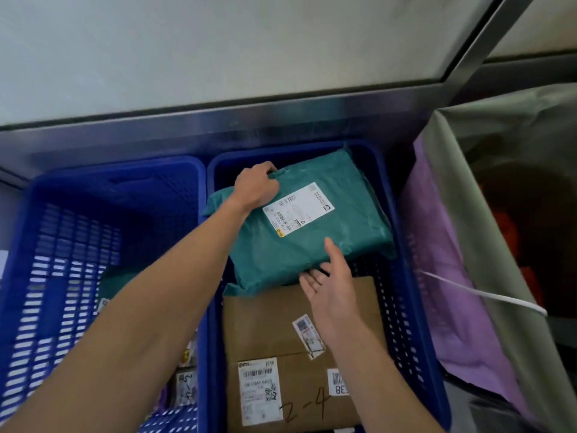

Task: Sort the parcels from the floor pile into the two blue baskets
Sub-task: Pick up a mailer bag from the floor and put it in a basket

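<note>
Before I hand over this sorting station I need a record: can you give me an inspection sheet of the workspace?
Surface: cannot tell; hidden by what stands on it.
Job's things: green parcel lies over the far end of a brown box in the right basket; left basket holds small labelled parcels.
Clutter: nothing seen.
Hands: left hand grips the green parcel's far corner; right hand touches its near edge, fingers straight, thumb on top.
Cables: white cord or rod, cannot tell which, across the grey and purple sack.
Surroundings: metal ledge behind both baskets; the sack stands on the right.
</note>
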The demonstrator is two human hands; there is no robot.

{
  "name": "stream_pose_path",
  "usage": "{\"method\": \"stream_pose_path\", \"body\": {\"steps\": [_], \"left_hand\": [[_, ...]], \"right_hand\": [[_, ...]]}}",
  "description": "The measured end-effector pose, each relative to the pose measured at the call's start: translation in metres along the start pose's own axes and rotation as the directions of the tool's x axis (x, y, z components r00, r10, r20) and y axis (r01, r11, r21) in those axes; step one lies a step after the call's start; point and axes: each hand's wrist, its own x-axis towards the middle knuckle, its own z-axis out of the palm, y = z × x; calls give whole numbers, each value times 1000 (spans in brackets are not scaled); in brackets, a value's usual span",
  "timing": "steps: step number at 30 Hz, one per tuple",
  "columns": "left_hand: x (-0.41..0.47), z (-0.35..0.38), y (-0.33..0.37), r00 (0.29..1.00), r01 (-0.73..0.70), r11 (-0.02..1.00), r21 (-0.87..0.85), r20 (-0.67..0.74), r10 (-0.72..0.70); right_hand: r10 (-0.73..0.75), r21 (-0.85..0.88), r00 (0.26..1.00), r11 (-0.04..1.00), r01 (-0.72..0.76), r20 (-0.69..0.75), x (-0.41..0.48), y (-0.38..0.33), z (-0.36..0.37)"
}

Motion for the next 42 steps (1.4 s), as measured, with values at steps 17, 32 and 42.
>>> {"method": "stream_pose_path", "body": {"steps": [17,32,42], "left_hand": [[40,84,-70,961,-124,953,277,273,45],[-23,84,-72,929,-213,872,441,368,41],[-144,5,-38,907,-276,893,354,404,120]], "right_hand": [[330,89,941,942,-323,-78,116,30,28],[332,95,941,941,-326,-67,99,29,24],[98,-120,982,986,-119,-163,-16,24,16]]}}
